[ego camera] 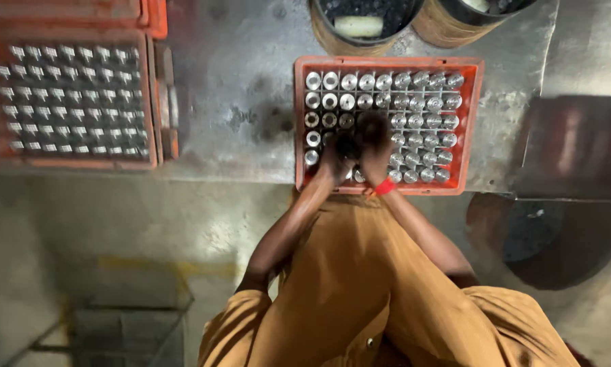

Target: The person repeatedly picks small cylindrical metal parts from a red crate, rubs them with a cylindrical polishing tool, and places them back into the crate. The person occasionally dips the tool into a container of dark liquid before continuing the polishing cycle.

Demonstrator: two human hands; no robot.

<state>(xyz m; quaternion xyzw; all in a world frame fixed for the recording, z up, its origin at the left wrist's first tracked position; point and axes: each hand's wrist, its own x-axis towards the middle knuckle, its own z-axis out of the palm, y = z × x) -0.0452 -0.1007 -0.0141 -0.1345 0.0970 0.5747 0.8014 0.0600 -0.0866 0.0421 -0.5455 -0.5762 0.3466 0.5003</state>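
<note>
Both hands over orange crate (pixel 472 115) of steel cylinders (pixel 424 122), centre-right of frame. Left hand (pixel 338 155) and right hand (pixel 374 146) blurred, fingers curled down among the cylinders; grip can't tell

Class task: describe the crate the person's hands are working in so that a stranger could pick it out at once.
On the grey metal worktop, find the orange plastic gridded crate directly under both hands, just below two round dark bins. Unlike the other orange crate at far left, its cells hold upright shiny metal cylinders seen end-on.
</note>
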